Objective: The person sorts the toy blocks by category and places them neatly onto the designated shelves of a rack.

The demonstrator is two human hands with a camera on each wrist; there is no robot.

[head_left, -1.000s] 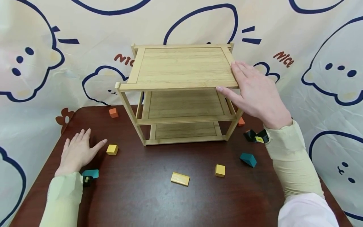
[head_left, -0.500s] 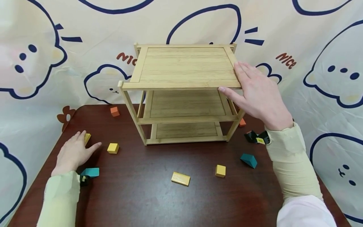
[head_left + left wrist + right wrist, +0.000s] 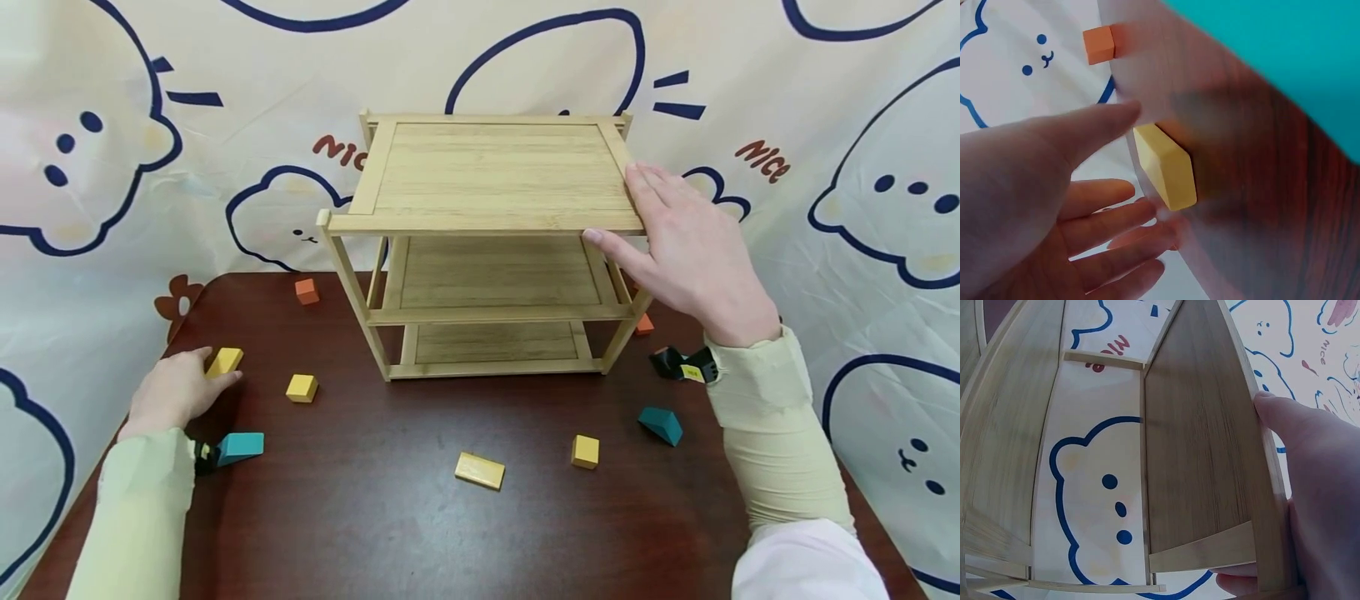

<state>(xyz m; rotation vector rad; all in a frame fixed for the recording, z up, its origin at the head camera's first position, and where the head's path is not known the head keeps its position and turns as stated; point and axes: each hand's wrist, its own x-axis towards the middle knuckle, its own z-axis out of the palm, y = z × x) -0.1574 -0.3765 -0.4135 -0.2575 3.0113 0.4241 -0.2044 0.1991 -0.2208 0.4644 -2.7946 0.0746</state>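
Head view: R hand (image 3: 686, 246), fingers extended, rests on top R front corner of a 3-tier wooden rack (image 3: 495, 175) on the table (image 3: 360, 533). L hand (image 3: 172, 387), relaxed & gripping nothing, is just beside a yellow block (image 3: 225, 362) nr table's L edge. Brown-red "Nice" lettering (image 3: 762, 161) shows on backdrop (image 3: 750, 50), R of rack; yellow label (image 3: 692, 372) by R hand illegible.

A white cartoon-printed sheet (image 3: 300, 92) hangs behind a glossy reddish-brown table (image 3: 360, 525).
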